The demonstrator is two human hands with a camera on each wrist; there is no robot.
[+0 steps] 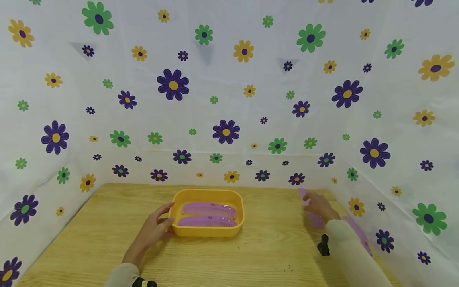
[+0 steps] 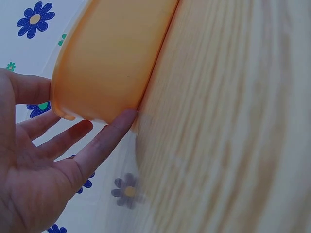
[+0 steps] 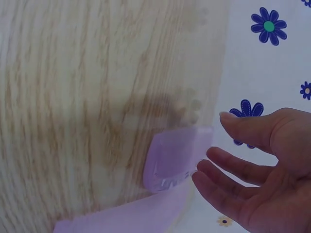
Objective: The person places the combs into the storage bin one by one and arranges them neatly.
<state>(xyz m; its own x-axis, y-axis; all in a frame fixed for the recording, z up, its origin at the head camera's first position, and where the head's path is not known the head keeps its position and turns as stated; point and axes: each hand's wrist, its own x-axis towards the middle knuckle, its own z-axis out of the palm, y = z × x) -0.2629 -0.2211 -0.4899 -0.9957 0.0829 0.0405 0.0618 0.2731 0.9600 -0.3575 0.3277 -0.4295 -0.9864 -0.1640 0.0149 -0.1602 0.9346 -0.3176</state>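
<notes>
A yellow plastic tray (image 1: 208,232) stands on the table, with two purple combs (image 1: 209,207) lying side by side in it. My left hand (image 1: 155,225) is at the tray's left end; in the left wrist view its fairly straight fingers (image 2: 104,145) touch the outer wall. At the right, my right hand (image 1: 320,205) hovers over a purple piece (image 1: 315,220), partly covered by it and likely another comb. The right wrist view shows the thumb and fingers apart with nothing between them, close to a purple piece (image 3: 177,158) on the table.
Another long purple piece (image 1: 358,235) lies along the table's right edge, partly behind the right sleeve. The wooden table (image 1: 265,239) is enclosed at the back and sides by white sheets (image 1: 229,111) printed with flowers.
</notes>
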